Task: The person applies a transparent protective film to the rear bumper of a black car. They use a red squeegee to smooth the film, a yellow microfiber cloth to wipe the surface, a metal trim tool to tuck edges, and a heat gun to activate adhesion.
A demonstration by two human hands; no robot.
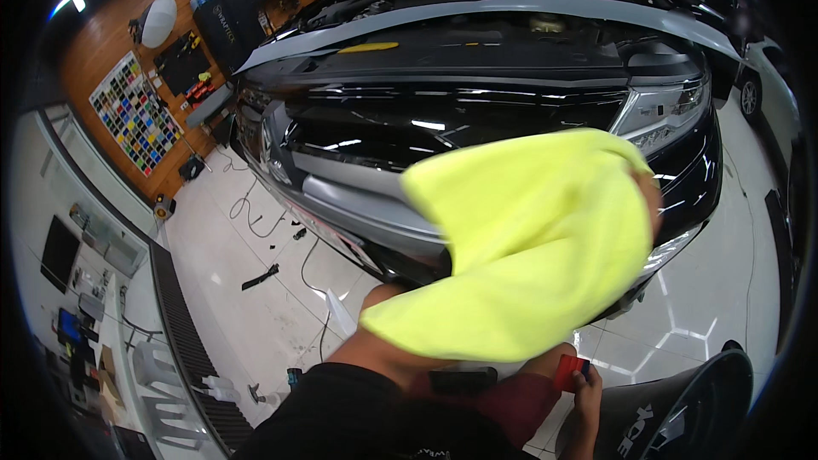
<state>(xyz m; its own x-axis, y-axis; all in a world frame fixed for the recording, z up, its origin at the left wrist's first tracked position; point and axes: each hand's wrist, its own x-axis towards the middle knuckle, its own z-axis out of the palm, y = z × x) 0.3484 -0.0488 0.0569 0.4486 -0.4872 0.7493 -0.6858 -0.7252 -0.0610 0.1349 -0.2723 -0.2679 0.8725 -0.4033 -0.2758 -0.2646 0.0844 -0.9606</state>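
Observation:
My left arm reaches across under a bright yellow cloth (pixel 528 247). My left hand (pixel 648 200) grips the cloth at its upper right, mostly hidden by it. The cloth hangs blurred in front of the glossy black front of a car (pixel 358 119), below the right headlight (pixel 660 111). My right hand (pixel 586 392), low at the bottom right, holds a flat red squeegee card (pixel 569 372) with a dark edge, above my knee.
A black bin (pixel 682 409) stands at lower right. Cords (pixel 315 255) and dark strips (pixel 260 277) lie on the tiled floor. A wood wall (pixel 102 51) carries a swatch board and tools. A bench (pixel 115 366) is at left, another car (pixel 767 102) at right.

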